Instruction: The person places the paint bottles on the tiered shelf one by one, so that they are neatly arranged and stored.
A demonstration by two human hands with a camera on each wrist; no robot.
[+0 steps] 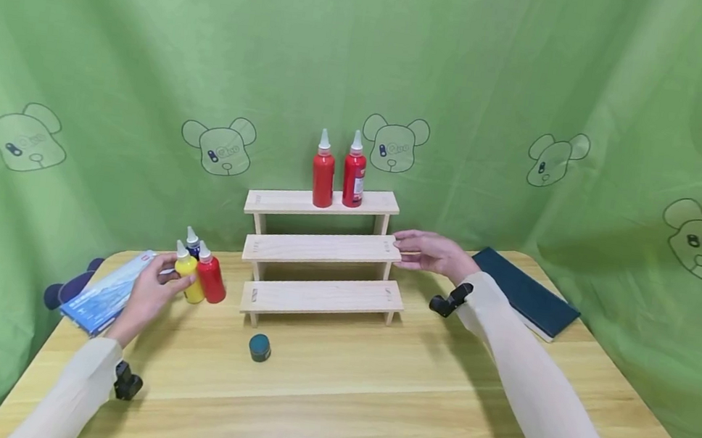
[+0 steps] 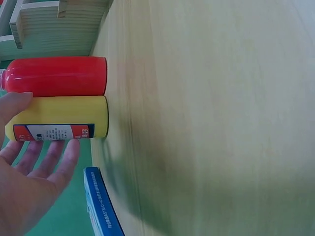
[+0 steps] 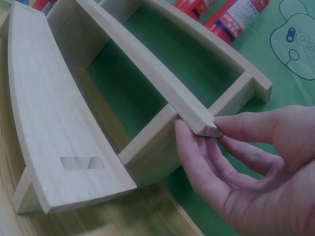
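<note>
My left hand (image 1: 152,287) has its thumb and fingers on either side of a yellow paint bottle (image 2: 59,110), which stands upright on the table. Touching that bottle is a red paint bottle (image 1: 212,276), and a blue one (image 1: 192,242) shows partly behind them. With thumb and fingers, my right hand (image 3: 256,167) pinches the right end of the middle board on a three-step wooden rack (image 1: 321,248). Two more red paint bottles (image 1: 324,178) stand upright on the rack's top step, towards its right side.
A small dark teal jar (image 1: 259,347) sits in front of the rack. At the left lie a blue flat box (image 1: 108,291) and a purple object (image 1: 75,287). A dark green book (image 1: 522,291) lies at the right. Green curtain (image 1: 476,59) surrounds the wooden table (image 1: 326,420).
</note>
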